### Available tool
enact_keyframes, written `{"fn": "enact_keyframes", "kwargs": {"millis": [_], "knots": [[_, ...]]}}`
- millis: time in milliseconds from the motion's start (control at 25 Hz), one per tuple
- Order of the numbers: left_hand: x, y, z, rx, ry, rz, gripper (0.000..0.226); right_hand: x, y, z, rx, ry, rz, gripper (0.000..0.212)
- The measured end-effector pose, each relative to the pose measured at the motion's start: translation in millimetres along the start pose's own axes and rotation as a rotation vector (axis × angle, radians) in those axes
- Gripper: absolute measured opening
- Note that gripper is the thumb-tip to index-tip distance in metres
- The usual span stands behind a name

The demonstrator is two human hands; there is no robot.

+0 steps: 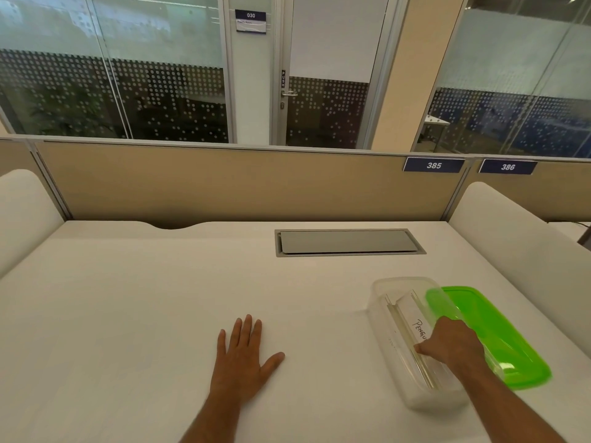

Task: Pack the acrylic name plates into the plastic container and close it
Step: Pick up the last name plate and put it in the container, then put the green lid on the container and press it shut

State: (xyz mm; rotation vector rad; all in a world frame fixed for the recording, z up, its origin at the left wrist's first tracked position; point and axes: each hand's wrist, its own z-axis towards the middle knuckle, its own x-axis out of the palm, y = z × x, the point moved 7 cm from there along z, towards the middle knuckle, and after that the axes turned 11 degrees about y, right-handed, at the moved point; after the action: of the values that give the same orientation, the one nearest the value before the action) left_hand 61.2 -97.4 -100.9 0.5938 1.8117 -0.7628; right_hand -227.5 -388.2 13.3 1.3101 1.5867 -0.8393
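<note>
A clear plastic container stands uncovered on the right of the white desk. Acrylic name plates lie inside it, the top one showing handwritten letters "PENGU". My right hand is down in the container with its fingers curled on the plates; I cannot tell whether it grips them or only presses them. A green lid lies flat on the desk just right of the container, partly behind its wall. My left hand rests flat on the desk, fingers spread, well left of the container and holding nothing.
A grey cable hatch is set into the desk behind the container. A beige partition closes the back edge. White side panels rise at both sides of the desk.
</note>
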Motion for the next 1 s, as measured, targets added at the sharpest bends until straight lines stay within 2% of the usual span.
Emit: {"fn": "enact_keyframes", "kwargs": {"millis": [120, 320, 440, 600, 720, 840, 920, 1000], "knots": [[-7.7, -2.5, -2.5, 0.036, -0.096, 0.026, 0.106, 0.4, 0.9, 0.9, -0.003, -0.005, -0.028, 0.061], [-9.0, -1.5, -1.7, 0.026, -0.107, -0.012, 0.114, 0.2, 0.9, 0.7, -0.014, -0.031, -0.045, 0.057], [-9.7, -3.7, 1.5, -0.003, -0.055, -0.043, 0.115, -6.3, 1.7, -2.1, -0.015, -0.087, -0.08, 0.053], [-25.4, -34.3, 9.7, 0.046, -0.076, -0.097, 0.122, -25.7, -2.0, -1.0, -0.04, -0.14, -0.002, 0.058], [-45.0, -84.3, 19.8, 0.15, -0.106, -0.187, 0.112, -46.5, -14.9, 2.8, -0.066, -0.185, 0.167, 0.057], [-70.9, -143.4, 31.9, 0.275, -0.145, -0.297, 0.092, -66.0, -40.6, 14.0, -0.075, -0.216, 0.353, 0.045], [-86.5, -182.3, 41.8, 0.335, -0.121, -0.392, 0.077, -74.3, -66.7, 24.1, -0.03, -0.229, 0.463, 0.05], [-101.6, -221.9, 53.1, 0.382, -0.075, -0.465, 0.071, -77.9, -95.9, 31.4, 0.022, -0.233, 0.548, 0.053]]}}
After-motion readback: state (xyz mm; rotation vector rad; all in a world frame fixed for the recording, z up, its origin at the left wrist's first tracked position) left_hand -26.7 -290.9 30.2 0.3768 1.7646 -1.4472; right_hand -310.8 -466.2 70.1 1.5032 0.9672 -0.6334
